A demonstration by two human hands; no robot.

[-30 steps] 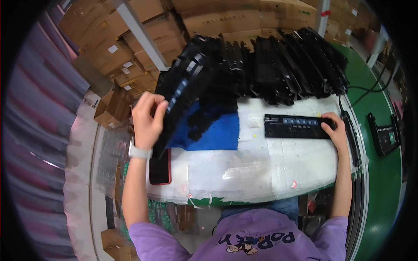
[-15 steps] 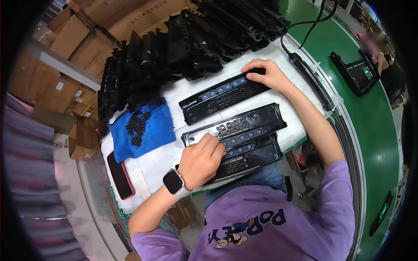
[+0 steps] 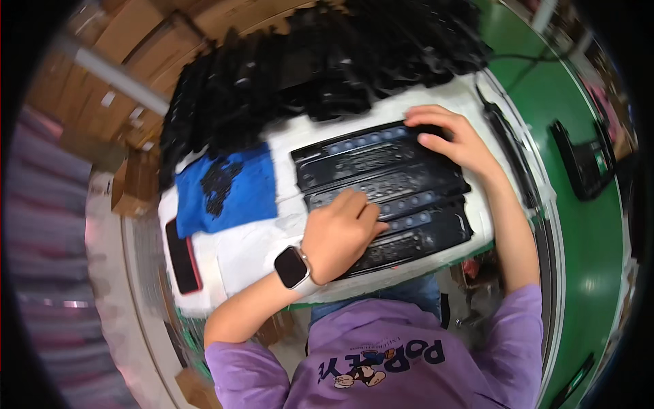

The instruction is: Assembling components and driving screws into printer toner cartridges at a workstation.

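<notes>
Nearby, a blue cloth point(image 3: 228, 187) and phone point(image 3: 182, 256) flank the black panels point(image 3: 385, 187).

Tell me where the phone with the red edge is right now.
In the head view, the phone lies flat on the white table cover at its left end, just below the blue cloth and left of the left hand wearing a watch.

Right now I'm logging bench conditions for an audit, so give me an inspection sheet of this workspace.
Surface: white padded bench top, partly covered.
Job's things: three long black panels lying side by side; heap of black parts behind.
Clutter: blue cloth with small black pieces; phone at bench edge.
Hands: left hand pressing on the panels; right hand on the far panel's end.
Cables: black cable on green floor.
Surroundings: cardboard boxes.
</notes>
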